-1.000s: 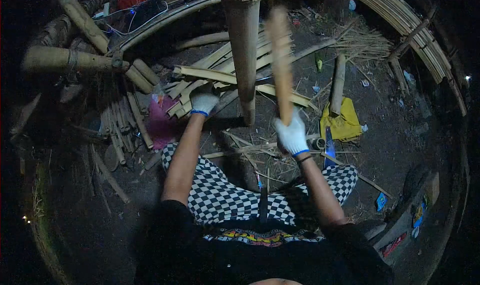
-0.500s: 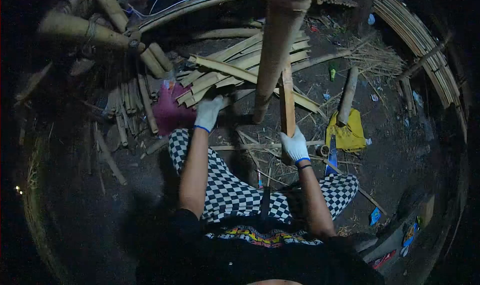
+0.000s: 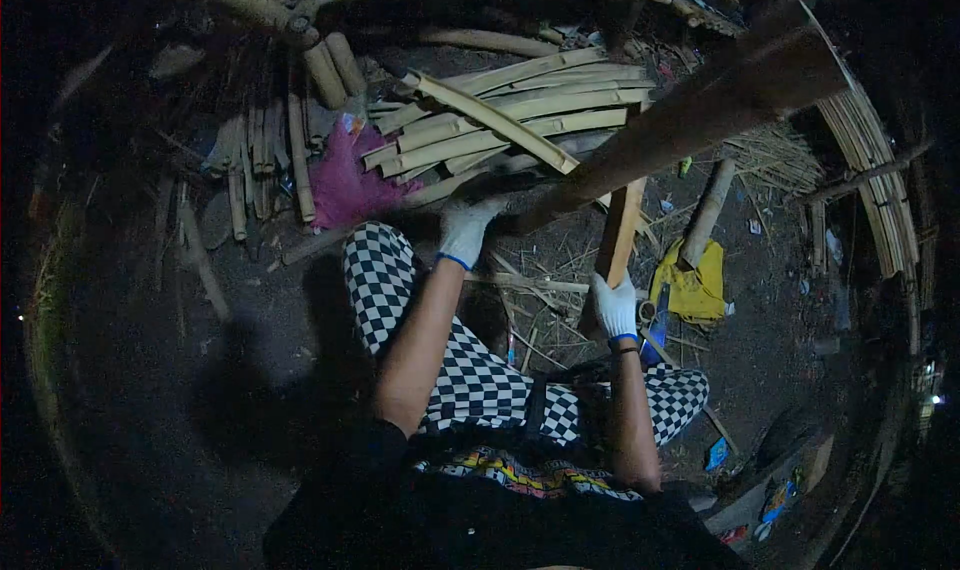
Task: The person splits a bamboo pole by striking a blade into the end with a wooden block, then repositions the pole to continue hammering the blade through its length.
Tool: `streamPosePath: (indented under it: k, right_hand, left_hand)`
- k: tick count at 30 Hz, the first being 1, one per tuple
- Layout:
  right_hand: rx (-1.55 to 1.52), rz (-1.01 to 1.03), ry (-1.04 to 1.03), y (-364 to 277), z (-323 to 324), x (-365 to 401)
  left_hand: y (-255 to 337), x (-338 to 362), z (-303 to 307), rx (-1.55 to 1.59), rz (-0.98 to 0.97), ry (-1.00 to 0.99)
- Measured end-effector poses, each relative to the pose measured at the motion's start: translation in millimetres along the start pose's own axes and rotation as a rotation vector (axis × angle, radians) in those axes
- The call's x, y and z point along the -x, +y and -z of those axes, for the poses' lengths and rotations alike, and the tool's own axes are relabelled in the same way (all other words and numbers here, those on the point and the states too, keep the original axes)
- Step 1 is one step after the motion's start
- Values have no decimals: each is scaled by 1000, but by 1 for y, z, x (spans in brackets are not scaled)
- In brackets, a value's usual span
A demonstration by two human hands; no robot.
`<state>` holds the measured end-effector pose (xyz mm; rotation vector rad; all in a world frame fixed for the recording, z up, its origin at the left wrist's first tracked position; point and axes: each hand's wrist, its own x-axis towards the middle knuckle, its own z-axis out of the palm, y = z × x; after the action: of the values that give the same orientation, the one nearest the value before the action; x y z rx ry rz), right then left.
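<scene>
My right hand (image 3: pixel 613 308), in a white glove with a blue cuff, is closed around the lower end of a flat bamboo strip (image 3: pixel 625 232) that points away from me. My left hand (image 3: pixel 470 232), gloved alike, has its fingers curled beside the lower end of a thick bamboo pole (image 3: pixel 700 115). Dark shadow hides what those fingers grip. The pole slants up to the right across the view and covers part of the strip. Beyond my hands lies a pile of split bamboo pieces (image 3: pixel 520 120).
A pink sack (image 3: pixel 350 182) lies left of the pile, near standing bamboo lengths (image 3: pixel 262 175). On the right, a short bamboo log (image 3: pixel 708 215) rests on a yellow cloth (image 3: pixel 697 288), with a blue-bladed saw (image 3: pixel 655 335) nearby. Thin offcuts litter the ground around my crossed legs.
The thick pole has gone from nearly upright to slanting right, and its upper end now shows. Both hands appear slightly farther right; the right hand keeps hold of the bamboo strip.
</scene>
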<state>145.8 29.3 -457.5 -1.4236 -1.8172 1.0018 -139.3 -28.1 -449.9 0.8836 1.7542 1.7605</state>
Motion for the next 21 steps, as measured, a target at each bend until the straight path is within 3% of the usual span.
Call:
streamPosePath:
  k: [2,4,6,7,11,13,16,21]
  right_hand:
    - [-26,-56,-14,-9,6,0]
    - [-38,-94,-36,-10,8,-4]
    - [-36,-46,-3,-8,9,-9]
    - [-64,-101,4,-9,9,-9]
    - [-100,-114,-10,-15,12,-10]
    - [-23,-143,-13,-14,13,-13]
    - [1,-68,33,0,9,-20]
    - [-71,-101,2,-5,10,-21]
  left_hand:
    - [-5,0,-4,34,-28,13]
    - [15,6,-10,134,62,14]
    - [39,13,-11,15,127,25]
    - [32,12,-17,19,46,103]
    - [15,9,-30,188,25,109]
    - [40,18,-28,240,29,108]
    - [24,14,-34,404,12,70]
    - [27,16,-35,378,20,83]
